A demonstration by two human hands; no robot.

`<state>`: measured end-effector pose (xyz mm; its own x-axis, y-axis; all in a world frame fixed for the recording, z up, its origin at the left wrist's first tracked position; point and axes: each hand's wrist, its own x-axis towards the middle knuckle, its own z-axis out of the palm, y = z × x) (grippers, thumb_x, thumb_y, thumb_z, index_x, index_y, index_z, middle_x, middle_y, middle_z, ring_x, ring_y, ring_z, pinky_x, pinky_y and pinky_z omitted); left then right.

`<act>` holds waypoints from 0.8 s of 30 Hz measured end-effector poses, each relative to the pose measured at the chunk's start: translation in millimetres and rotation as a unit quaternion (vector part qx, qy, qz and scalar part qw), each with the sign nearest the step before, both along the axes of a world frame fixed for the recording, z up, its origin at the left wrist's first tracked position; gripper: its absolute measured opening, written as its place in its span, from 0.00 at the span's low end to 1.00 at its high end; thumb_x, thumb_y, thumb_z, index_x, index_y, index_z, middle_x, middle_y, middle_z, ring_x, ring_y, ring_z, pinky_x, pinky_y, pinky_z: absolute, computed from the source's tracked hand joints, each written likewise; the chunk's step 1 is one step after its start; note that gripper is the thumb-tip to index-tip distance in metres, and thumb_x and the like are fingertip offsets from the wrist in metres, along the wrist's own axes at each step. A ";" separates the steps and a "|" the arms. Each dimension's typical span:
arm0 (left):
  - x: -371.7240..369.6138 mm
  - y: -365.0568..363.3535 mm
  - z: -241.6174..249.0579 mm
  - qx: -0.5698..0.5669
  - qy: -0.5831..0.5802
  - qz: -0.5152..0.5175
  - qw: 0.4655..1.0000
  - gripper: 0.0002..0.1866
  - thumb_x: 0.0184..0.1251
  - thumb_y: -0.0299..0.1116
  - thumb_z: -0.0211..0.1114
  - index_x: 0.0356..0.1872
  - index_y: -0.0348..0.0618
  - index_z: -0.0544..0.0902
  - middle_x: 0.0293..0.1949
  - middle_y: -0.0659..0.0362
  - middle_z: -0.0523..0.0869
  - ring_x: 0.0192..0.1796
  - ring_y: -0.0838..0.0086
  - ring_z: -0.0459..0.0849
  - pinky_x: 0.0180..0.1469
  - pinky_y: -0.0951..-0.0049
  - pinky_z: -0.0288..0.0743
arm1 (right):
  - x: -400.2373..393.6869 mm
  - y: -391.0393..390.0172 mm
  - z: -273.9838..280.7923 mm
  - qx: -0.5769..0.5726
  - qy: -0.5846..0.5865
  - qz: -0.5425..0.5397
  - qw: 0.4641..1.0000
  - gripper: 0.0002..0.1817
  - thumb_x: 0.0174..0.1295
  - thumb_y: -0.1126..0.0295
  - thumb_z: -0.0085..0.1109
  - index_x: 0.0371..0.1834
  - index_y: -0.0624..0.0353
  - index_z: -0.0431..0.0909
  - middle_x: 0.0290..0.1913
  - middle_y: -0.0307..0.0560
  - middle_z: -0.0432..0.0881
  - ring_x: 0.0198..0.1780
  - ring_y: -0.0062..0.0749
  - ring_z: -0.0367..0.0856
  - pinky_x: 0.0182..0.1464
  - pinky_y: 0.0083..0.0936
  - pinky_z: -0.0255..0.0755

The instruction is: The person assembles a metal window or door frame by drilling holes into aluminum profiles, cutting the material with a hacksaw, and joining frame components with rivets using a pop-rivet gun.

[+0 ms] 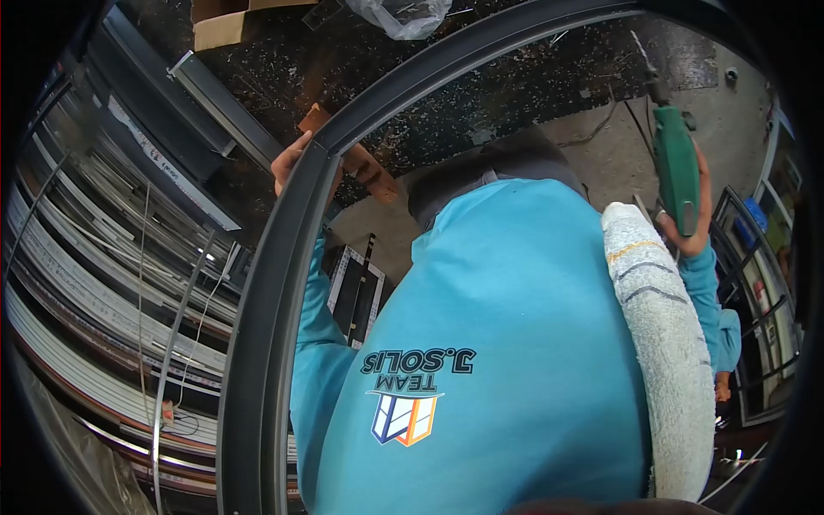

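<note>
A dark grey metal frame [266, 343] spans the view, one corner near the upper middle. My left hand [290, 161] is closed around that corner, partly hidden behind the frame. Beside the corner, a brown wooden block [371, 172] with dark marks shows under the frame. On the right, my right hand [693, 215] grips a green power drill [677, 167] whose long thin bit points up and away from my body. The drill is apart from the frame. A white towel with dark stripes [657, 343] hangs down the right side of my turquoise shirt.
Long metal profiles [112, 283] fill racks on the left. The dark, speckled worktable [463, 103] carries a clear plastic bag [399, 15] and a cardboard box [232, 26]. Dark-framed panels [755, 300] lean at right, near another person's turquoise sleeve [729, 336].
</note>
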<state>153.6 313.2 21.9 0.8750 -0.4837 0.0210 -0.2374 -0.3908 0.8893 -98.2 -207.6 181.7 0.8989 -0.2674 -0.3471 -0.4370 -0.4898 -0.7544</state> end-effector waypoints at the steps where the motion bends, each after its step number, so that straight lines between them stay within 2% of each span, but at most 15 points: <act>1: 1.8 0.0 3.5 0.023 -0.011 -0.007 1.000 0.34 0.51 0.27 0.80 0.53 0.43 0.63 0.57 0.41 0.79 0.59 0.60 0.82 0.59 0.62 0.79 | 6.1 5.8 -5.9 0.012 -0.005 0.010 1.000 0.54 0.50 0.56 0.66 0.79 0.64 0.49 0.72 0.57 0.64 0.72 0.44 0.65 0.72 0.35 0.59; 3: 4.7 -5.8 16.5 0.061 -0.031 -0.019 0.997 0.34 0.51 0.27 0.81 0.53 0.42 0.63 0.57 0.41 0.79 0.59 0.60 0.82 0.59 0.61 0.79 | -0.7 16.3 -24.1 0.053 -0.016 -0.010 0.998 0.55 0.50 0.60 0.66 0.79 0.65 0.47 0.73 0.58 0.62 0.73 0.44 0.65 0.72 0.36 0.59; 6: -1.1 -3.7 2.6 -0.036 0.051 0.028 0.998 0.34 0.52 0.27 0.80 0.54 0.41 0.63 0.57 0.42 0.80 0.60 0.60 0.82 0.60 0.60 0.79 | -41.8 23.3 -47.0 0.050 -0.041 -0.062 0.996 0.54 0.48 0.67 0.67 0.79 0.65 0.48 0.72 0.58 0.63 0.72 0.45 0.66 0.71 0.36 0.60; 8: 4.2 -5.0 17.2 0.055 -0.001 -0.006 0.998 0.34 0.53 0.27 0.80 0.55 0.41 0.64 0.57 0.42 0.80 0.60 0.59 0.82 0.62 0.60 0.78 | -66.7 16.0 -62.7 0.024 -0.064 -0.093 0.993 0.53 0.47 0.67 0.68 0.78 0.64 0.49 0.71 0.57 0.64 0.71 0.45 0.67 0.71 0.37 0.61; 9: 6.8 -6.8 23.6 0.093 -0.027 -0.026 0.995 0.34 0.54 0.26 0.79 0.55 0.41 0.64 0.57 0.42 0.80 0.60 0.59 0.82 0.62 0.60 0.78 | -77.9 6.7 -63.5 0.003 -0.076 -0.110 0.991 0.53 0.46 0.68 0.68 0.78 0.63 0.50 0.70 0.57 0.65 0.71 0.45 0.67 0.71 0.37 0.62; 12: 8.8 -6.9 16.6 0.014 -0.012 -0.036 0.999 0.33 0.54 0.25 0.79 0.55 0.40 0.65 0.58 0.42 0.80 0.58 0.59 0.82 0.62 0.60 0.77 | -83.2 -22.2 -56.0 -0.185 -0.077 -0.123 0.972 0.51 0.49 0.62 0.74 0.76 0.63 0.56 0.70 0.56 0.66 0.70 0.44 0.68 0.72 0.36 0.59; 14: 9.8 -6.0 14.9 0.006 -0.027 -0.048 0.998 0.32 0.54 0.24 0.78 0.55 0.38 0.66 0.58 0.42 0.79 0.59 0.58 0.82 0.63 0.60 0.76 | -95.5 -63.9 -68.3 -0.260 -0.087 -0.175 0.946 0.52 0.43 0.66 0.75 0.74 0.63 0.57 0.65 0.55 0.70 0.66 0.42 0.71 0.67 0.35 0.66; 18: 12.2 2.2 8.5 0.043 -0.057 -0.051 0.996 0.31 0.55 0.25 0.78 0.54 0.37 0.66 0.59 0.43 0.78 0.61 0.58 0.80 0.64 0.60 0.74 | -89.9 -162.6 -86.7 -0.139 -0.161 -0.422 0.881 0.47 0.40 0.66 0.80 0.67 0.63 0.65 0.56 0.51 0.75 0.57 0.38 0.75 0.60 0.34 0.71; 20: 16.6 6.2 4.2 0.067 -0.084 -0.064 0.992 0.33 0.54 0.24 0.79 0.55 0.40 0.65 0.59 0.43 0.78 0.61 0.58 0.80 0.64 0.60 0.75 | -78.6 -203.0 -79.3 -0.159 -0.181 -0.463 0.853 0.48 0.44 0.60 0.77 0.70 0.64 0.64 0.57 0.52 0.76 0.52 0.35 0.77 0.55 0.35 0.74; 22: 16.7 8.6 3.8 0.077 -0.097 -0.066 0.990 0.33 0.54 0.25 0.79 0.55 0.39 0.66 0.58 0.46 0.79 0.60 0.60 0.81 0.64 0.60 0.75 | -97.1 -263.0 -80.9 -0.162 -0.208 -0.463 0.846 0.47 0.48 0.56 0.75 0.70 0.66 0.65 0.58 0.56 0.78 0.57 0.43 0.80 0.56 0.36 0.75; 24: 17.8 6.5 3.0 0.067 -0.094 -0.062 0.991 0.31 0.54 0.28 0.80 0.54 0.36 0.69 0.55 0.50 0.82 0.59 0.63 0.81 0.65 0.62 0.73 | -102.6 -284.6 -68.3 -0.211 -0.218 -0.476 0.825 0.49 0.47 0.58 0.75 0.72 0.62 0.60 0.63 0.57 0.73 0.61 0.47 0.75 0.61 0.40 0.71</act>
<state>171.4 319.7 24.9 0.7955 -0.5966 0.1057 -0.4469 -0.4598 0.7674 -200.8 -492.2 113.5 0.2260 -0.9392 0.2586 -0.5069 -0.3401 -0.7921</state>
